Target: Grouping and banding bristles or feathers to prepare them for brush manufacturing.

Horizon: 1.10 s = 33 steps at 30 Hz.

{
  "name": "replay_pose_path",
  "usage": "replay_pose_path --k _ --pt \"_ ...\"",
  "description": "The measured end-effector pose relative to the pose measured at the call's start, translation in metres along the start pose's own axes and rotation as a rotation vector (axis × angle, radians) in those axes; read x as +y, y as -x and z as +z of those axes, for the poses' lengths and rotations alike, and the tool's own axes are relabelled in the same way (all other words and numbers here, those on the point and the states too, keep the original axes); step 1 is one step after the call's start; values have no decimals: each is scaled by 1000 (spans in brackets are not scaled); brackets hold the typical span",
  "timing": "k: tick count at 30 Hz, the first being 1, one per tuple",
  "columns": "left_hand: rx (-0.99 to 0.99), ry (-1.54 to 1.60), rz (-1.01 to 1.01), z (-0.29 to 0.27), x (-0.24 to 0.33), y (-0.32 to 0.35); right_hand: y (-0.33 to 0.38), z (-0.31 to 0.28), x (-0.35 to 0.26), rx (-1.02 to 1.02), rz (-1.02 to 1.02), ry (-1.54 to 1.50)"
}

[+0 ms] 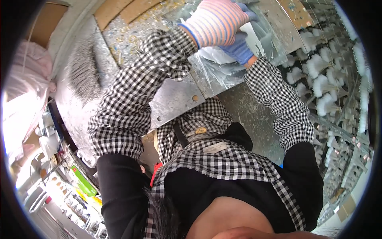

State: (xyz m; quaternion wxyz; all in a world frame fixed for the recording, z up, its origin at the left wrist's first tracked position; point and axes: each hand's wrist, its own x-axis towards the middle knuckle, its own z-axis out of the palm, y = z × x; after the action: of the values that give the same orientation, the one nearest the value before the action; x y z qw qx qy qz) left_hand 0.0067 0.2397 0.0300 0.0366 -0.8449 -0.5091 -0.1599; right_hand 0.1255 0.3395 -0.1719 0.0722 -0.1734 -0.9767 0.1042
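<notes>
My left hand [217, 24], in a pink-and-white striped glove with blue fingertips and cuff, is at the top of the view with its fingers curled. Just below and to its right is my right hand [239, 48], in a blue glove, its fingers partly hidden by the left one. Both hands meet over a metal work plate [175, 99] whose far part is smeared with a glossy white paste [217, 65]. The hands look closed together, but whatever lies between them is hidden. A pale white patch [251, 36] shows beside the right hand's fingers.
To the left lies a bundle of grey bristles [84, 71]. Cardboard pieces [133, 10] lie at the far edge, beside a paint-speckled surface. On the right, racks hold several white fluffy tufts [324, 83]. Pink plastic wrapping [30, 75] hangs at the far left.
</notes>
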Motion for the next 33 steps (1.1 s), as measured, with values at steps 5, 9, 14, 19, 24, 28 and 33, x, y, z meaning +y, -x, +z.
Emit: replay_pose_path --k 5,9,14,19,24,28,33 --pt "800 514 -69 15 10 41 6 -45 -46 376 19 -855" --pt "529 674 -488 51 30 66 18 -63 -81 381 -70 -604" --pt "642 57 -338 40 42 105 14 -52 -128 463 -155 -615" --pt "-16 -83 -589 -13 43 184 -5 -48 -123 430 -322 -526" --pt "-869 -614 -736 -21 17 256 -75 -43 -127 143 -298 -280" --pt "-757 -581 -795 -32 7 294 -125 -12 -147 142 -440 69" --pt "73 102 -1043 -55 29 300 -154 10 -158 154 -652 477"
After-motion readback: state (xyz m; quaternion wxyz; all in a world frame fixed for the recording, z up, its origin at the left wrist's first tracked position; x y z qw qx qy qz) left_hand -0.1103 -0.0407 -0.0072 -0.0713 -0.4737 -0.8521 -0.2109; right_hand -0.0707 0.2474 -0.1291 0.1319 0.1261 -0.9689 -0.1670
